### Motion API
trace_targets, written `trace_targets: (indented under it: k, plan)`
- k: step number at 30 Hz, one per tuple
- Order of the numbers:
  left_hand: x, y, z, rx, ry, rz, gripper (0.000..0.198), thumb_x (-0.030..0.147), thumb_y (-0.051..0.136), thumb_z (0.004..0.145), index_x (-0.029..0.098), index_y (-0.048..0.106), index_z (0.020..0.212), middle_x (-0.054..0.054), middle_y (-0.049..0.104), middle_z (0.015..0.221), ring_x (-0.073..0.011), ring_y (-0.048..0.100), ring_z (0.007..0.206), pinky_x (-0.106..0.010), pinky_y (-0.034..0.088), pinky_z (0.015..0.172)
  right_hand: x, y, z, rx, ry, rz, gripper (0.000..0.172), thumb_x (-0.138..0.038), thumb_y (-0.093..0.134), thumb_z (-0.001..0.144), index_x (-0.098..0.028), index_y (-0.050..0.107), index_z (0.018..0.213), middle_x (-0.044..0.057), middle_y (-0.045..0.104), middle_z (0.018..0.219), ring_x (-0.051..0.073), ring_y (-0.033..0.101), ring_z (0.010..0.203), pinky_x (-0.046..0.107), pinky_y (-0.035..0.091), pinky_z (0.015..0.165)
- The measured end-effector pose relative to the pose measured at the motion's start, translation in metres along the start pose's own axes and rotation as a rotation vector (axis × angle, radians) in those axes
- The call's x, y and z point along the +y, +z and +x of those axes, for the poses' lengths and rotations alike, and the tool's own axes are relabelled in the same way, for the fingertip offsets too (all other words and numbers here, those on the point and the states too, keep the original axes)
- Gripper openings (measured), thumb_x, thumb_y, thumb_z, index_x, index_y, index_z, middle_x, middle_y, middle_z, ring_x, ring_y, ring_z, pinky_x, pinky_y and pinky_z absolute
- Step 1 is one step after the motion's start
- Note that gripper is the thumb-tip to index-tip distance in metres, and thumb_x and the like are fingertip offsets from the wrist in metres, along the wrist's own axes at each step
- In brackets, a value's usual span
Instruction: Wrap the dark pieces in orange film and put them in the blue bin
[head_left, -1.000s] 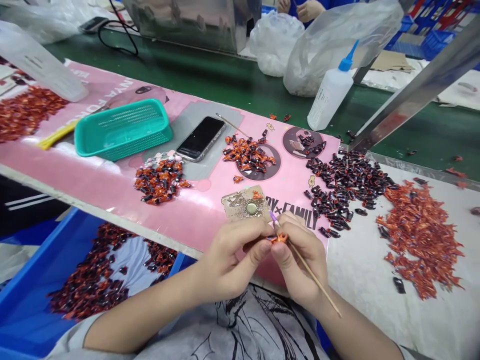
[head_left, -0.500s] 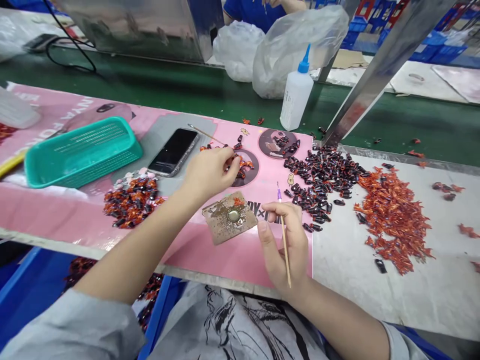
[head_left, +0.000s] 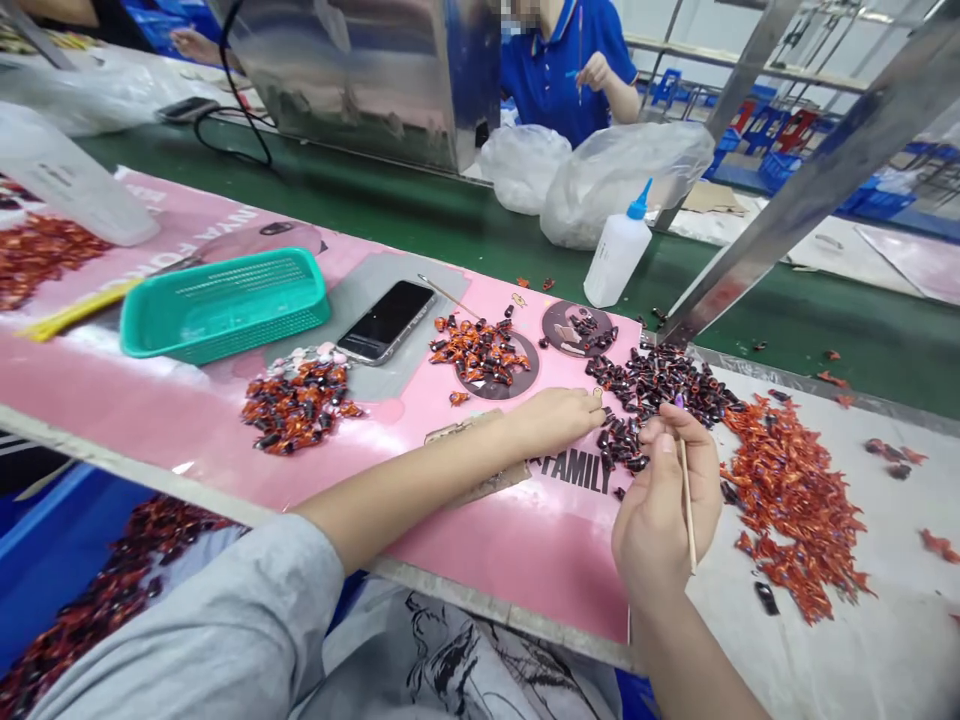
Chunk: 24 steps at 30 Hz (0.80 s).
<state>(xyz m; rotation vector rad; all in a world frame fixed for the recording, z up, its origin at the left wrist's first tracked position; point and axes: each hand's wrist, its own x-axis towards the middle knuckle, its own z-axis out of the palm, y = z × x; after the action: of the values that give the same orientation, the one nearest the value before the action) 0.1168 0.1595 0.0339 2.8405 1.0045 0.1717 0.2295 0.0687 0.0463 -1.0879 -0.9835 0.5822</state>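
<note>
My left hand (head_left: 561, 416) reaches across to the left edge of a heap of small black parts (head_left: 667, 385). Its fingers are bent together, and whatever lies between the tips is hidden. In my right hand (head_left: 664, 505) a thin wooden brush (head_left: 687, 505) with a purple collar is gripped, its tip end up, beside the same heap. Under my left forearm lies a piece of cardboard (head_left: 499, 484), mostly covered. Orange pieces (head_left: 795, 500) form a heap right of my right hand. Joined orange-and-black pieces (head_left: 484, 352) lie beyond my left forearm.
Left of my forearm are another pile of joined pieces (head_left: 296, 405), a phone (head_left: 388, 320) and a green basket (head_left: 225, 310). A white squeeze bottle (head_left: 619, 255) stands behind, near a slanted metal post (head_left: 795, 190). A co-worker in a blue shirt (head_left: 574, 75) sits across.
My left hand has left the joined pieces and moved right to the black parts. My right hand, still with the brush, has shifted right. The view has tilted up and turned left.
</note>
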Motion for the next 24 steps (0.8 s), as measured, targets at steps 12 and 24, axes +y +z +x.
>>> trace_targets:
  k: [12,24]
  plan:
    - [-0.034,-0.003,-0.149,0.596,-0.682,-0.695,0.026,0.018,0.052,0.083,0.015,0.074,0.096,-0.007,0.077,0.087,-0.0177,0.069,0.066,-0.029,0.054,0.064,0.015,0.018,-0.017,-0.319,-0.030,-0.015,0.034,-0.051,0.056,0.100,-0.028,0.075,0.115,0.001,0.065,0.076,0.015,0.061,0.071,0.032,0.052,0.069]
    - [0.007,0.007,-0.190,0.990,-0.768,-1.416,0.022,0.032,0.086,0.073,0.017,0.078,0.086,-0.007,0.079,0.090,-0.0134,0.072,0.061,-0.024,0.061,0.057,0.043,0.040,-0.036,-0.676,0.217,-0.204,0.036,-0.054,0.068,0.089,-0.019,0.073,0.081,0.004,0.073,0.073,0.018,0.068,0.068,0.030,0.054,0.064]
